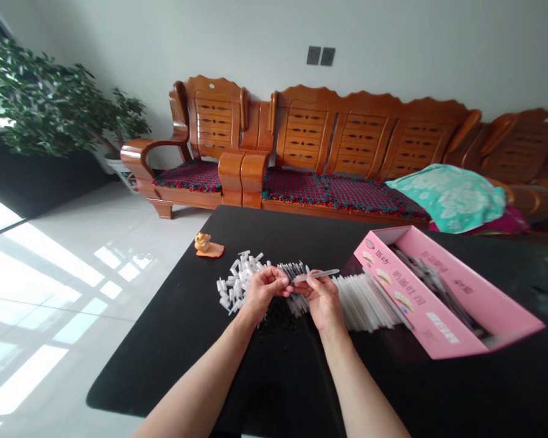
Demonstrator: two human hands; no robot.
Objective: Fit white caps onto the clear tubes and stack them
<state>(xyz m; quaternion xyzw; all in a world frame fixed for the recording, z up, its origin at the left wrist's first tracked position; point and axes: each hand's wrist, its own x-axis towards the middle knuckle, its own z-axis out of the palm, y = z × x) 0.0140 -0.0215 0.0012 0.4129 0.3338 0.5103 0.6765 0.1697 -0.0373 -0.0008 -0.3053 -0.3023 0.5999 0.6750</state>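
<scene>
My right hand [325, 303] is closed on a translucent white pen barrel [323, 274], which points up to the right. My left hand [261, 293] pinches at the barrel's left end; whatever small part sits between its fingertips is hidden. Behind the hands lie several dark pen refills [293, 267] in a row, partly covered by the fingers. A loose heap of white pen caps [232, 291] lies left of my left hand. Small black pieces [281, 322] are scattered below the hands. To the right of my right hand, many pale pen barrels [369, 299] lie side by side.
A pink cardboard box [432, 319] holding finished-looking pens [438, 289] stands on the black table [173, 365] at right. A small orange figurine [203, 243] sits near the left edge. Beyond are a wooden sofa [305, 131] with a turquoise cloth [456, 194] and a plant [59, 109].
</scene>
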